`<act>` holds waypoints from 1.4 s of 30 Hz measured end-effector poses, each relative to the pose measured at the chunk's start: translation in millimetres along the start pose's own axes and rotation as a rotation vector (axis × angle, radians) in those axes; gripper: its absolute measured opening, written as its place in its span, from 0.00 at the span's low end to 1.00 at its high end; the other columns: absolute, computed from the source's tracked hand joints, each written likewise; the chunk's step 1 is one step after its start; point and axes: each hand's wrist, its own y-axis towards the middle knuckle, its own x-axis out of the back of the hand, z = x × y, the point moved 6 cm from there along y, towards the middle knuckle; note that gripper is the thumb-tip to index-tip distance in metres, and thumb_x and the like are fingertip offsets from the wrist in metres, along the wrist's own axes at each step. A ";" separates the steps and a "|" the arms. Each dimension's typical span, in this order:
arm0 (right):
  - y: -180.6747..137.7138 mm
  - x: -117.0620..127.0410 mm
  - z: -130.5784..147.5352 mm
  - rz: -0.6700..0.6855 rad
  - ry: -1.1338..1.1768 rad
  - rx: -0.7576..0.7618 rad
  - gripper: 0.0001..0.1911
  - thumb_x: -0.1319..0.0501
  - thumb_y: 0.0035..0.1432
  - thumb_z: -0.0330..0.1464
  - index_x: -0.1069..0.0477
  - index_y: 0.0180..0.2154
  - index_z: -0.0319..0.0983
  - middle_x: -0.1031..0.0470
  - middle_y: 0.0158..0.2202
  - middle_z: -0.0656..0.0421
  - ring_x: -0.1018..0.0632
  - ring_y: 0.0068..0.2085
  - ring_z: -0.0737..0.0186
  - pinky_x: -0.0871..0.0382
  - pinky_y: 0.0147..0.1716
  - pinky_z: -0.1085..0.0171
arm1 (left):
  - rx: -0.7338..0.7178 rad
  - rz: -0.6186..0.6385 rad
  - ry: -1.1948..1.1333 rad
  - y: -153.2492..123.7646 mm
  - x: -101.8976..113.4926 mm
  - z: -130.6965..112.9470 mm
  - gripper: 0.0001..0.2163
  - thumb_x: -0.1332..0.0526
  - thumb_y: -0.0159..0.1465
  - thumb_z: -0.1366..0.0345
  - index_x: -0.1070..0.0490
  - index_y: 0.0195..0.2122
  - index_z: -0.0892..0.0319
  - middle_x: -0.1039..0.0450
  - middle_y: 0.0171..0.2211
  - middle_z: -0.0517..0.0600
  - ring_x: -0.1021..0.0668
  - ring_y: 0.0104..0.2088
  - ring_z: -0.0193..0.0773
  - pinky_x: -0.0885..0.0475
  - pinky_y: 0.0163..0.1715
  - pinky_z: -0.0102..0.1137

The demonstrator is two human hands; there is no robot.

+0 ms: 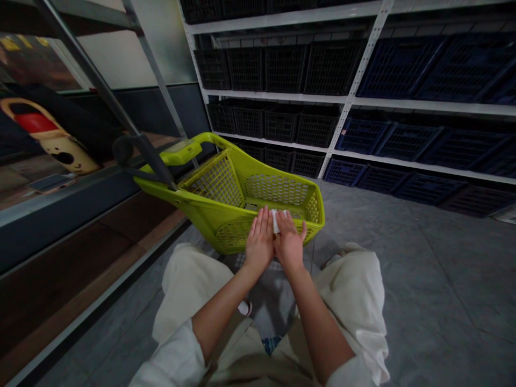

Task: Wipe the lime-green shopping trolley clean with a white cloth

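Observation:
A lime-green plastic shopping basket (226,188) stands on the grey floor in front of my knees. Both my hands reach over its near rim, side by side. My left hand (260,239) has its fingers stretched out and together. My right hand (289,242) lies next to it, fingers extended over a small white item (276,219) that shows between the two hands. I cannot tell what the white item is or how firmly it is held. The basket's green handle (189,150) points away to the left.
White metal shelving (346,99) at the back holds several black crates (286,67) and dark blue crates (435,70). A grey metal rack post (121,113) slants across the left, over low wooden shelves. A cream and red toy-like object (52,137) lies at far left.

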 end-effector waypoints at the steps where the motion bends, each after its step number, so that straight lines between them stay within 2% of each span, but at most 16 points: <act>1: 0.6 -4.2 9.3 0.021 0.007 0.029 0.32 0.52 0.59 0.22 0.36 0.63 0.43 0.34 0.66 0.55 0.38 0.69 0.59 0.65 0.69 0.44 | -0.003 0.003 0.008 -0.2 -0.4 1.1 0.31 0.50 0.68 0.70 0.56 0.71 0.71 0.57 0.73 0.61 0.54 0.73 0.45 0.49 0.70 0.42; 3: -0.6 -6.6 13.5 0.035 0.012 0.058 0.33 0.52 0.59 0.22 0.36 0.64 0.44 0.34 0.66 0.55 0.38 0.69 0.60 0.67 0.69 0.45 | -0.005 0.000 0.009 -0.7 0.1 2.9 0.30 0.51 0.68 0.70 0.56 0.71 0.70 0.57 0.73 0.60 0.53 0.73 0.44 0.49 0.70 0.42; 5: -4.4 -1.9 0.3 0.026 0.007 0.064 0.34 0.53 0.58 0.21 0.37 0.64 0.44 0.34 0.66 0.56 0.38 0.69 0.60 0.68 0.69 0.44 | -0.009 -0.011 -0.005 -1.2 2.0 3.3 0.31 0.51 0.68 0.69 0.58 0.71 0.69 0.57 0.73 0.59 0.54 0.73 0.43 0.49 0.70 0.41; 7: -9.8 7.8 -26.7 -0.009 -0.007 0.031 0.35 0.53 0.57 0.21 0.37 0.64 0.44 0.33 0.66 0.56 0.37 0.68 0.61 0.67 0.69 0.44 | -0.012 -0.016 -0.014 -1.5 3.9 2.1 0.31 0.51 0.69 0.68 0.59 0.72 0.69 0.58 0.73 0.58 0.54 0.73 0.43 0.49 0.70 0.41; 11: -21.3 28.8 -92.6 -0.130 0.003 -0.142 0.34 0.55 0.57 0.22 0.34 0.62 0.45 0.32 0.65 0.56 0.35 0.68 0.59 0.59 0.68 0.42 | -0.008 -0.020 -0.016 -1.7 6.0 -1.2 0.33 0.50 0.68 0.67 0.63 0.72 0.69 0.59 0.73 0.58 0.54 0.73 0.43 0.49 0.70 0.41; 14: -23.4 33.3 -115.1 -0.199 0.058 -0.238 0.34 0.55 0.55 0.23 0.32 0.61 0.43 0.31 0.64 0.55 0.34 0.67 0.58 0.51 0.66 0.44 | -0.003 -0.033 -0.033 -1.4 6.7 -3.0 0.34 0.50 0.68 0.67 0.65 0.72 0.68 0.59 0.73 0.58 0.54 0.73 0.44 0.49 0.70 0.42; 16: -19.5 30.2 -106.2 -0.228 0.055 -0.259 0.34 0.55 0.55 0.23 0.32 0.61 0.42 0.30 0.63 0.54 0.34 0.67 0.56 0.52 0.66 0.43 | -0.001 -0.040 -0.046 -1.1 6.6 -3.7 0.34 0.50 0.68 0.66 0.64 0.72 0.69 0.60 0.73 0.59 0.54 0.73 0.44 0.48 0.70 0.43; 18: -12.0 22.2 -79.1 -0.212 0.022 -0.216 0.33 0.55 0.56 0.23 0.31 0.60 0.42 0.29 0.62 0.54 0.34 0.66 0.56 0.56 0.67 0.42 | 0.003 -0.042 -0.051 -0.7 5.8 -3.5 0.34 0.50 0.69 0.66 0.63 0.72 0.70 0.60 0.73 0.59 0.54 0.73 0.45 0.48 0.70 0.43; 22: 1.2 -0.7 -8.8 -0.060 0.002 0.015 0.33 0.53 0.58 0.22 0.34 0.62 0.42 0.30 0.64 0.55 0.36 0.68 0.59 0.62 0.69 0.45 | -0.012 -0.034 -0.032 -0.8 2.9 -1.2 0.32 0.50 0.68 0.67 0.60 0.72 0.70 0.58 0.73 0.60 0.54 0.73 0.45 0.47 0.70 0.43; 24: 2.0 -5.5 7.8 -0.014 0.008 0.090 0.33 0.53 0.57 0.22 0.35 0.63 0.43 0.32 0.65 0.56 0.37 0.68 0.60 0.65 0.69 0.46 | -0.016 -0.027 -0.020 -1.0 1.9 0.2 0.32 0.50 0.68 0.68 0.58 0.71 0.69 0.57 0.73 0.60 0.54 0.73 0.45 0.47 0.70 0.43; 27: -3.1 -1.6 -6.2 -0.014 0.009 0.104 0.35 0.53 0.57 0.22 0.37 0.64 0.44 0.33 0.65 0.57 0.37 0.68 0.61 0.67 0.69 0.45 | -0.006 -0.028 -0.023 -1.1 2.4 1.1 0.32 0.50 0.68 0.67 0.58 0.71 0.69 0.57 0.73 0.59 0.54 0.73 0.44 0.48 0.70 0.42; 32: -18.9 19.5 -91.2 -0.157 0.041 -0.098 0.35 0.55 0.56 0.23 0.35 0.62 0.44 0.32 0.65 0.55 0.35 0.67 0.59 0.60 0.68 0.40 | -0.012 -0.037 -0.041 -0.9 4.5 -2.9 0.34 0.49 0.69 0.64 0.62 0.72 0.70 0.60 0.73 0.59 0.55 0.73 0.44 0.49 0.70 0.42; 35: -21.9 26.4 -119.2 -0.223 0.088 -0.199 0.35 0.56 0.55 0.23 0.33 0.62 0.43 0.31 0.64 0.54 0.33 0.66 0.58 0.52 0.66 0.41 | -0.006 -0.042 -0.052 -0.8 5.0 -3.7 0.34 0.50 0.69 0.64 0.63 0.72 0.70 0.60 0.73 0.59 0.55 0.73 0.45 0.49 0.70 0.43; 38: -15.7 23.7 -99.9 -0.245 0.043 -0.210 0.33 0.55 0.56 0.24 0.32 0.61 0.40 0.30 0.63 0.52 0.33 0.66 0.57 0.52 0.66 0.43 | -0.006 -0.050 -0.065 -0.9 4.7 -3.2 0.35 0.49 0.69 0.63 0.64 0.72 0.70 0.60 0.73 0.60 0.55 0.73 0.46 0.48 0.70 0.44; 42: -1.5 2.1 -27.0 -0.137 -0.025 -0.044 0.32 0.54 0.57 0.22 0.33 0.61 0.42 0.29 0.63 0.54 0.34 0.66 0.58 0.62 0.68 0.44 | -0.008 -0.062 -0.051 -1.7 0.0 -1.0 0.35 0.49 0.68 0.65 0.64 0.72 0.69 0.59 0.73 0.60 0.55 0.73 0.46 0.46 0.69 0.45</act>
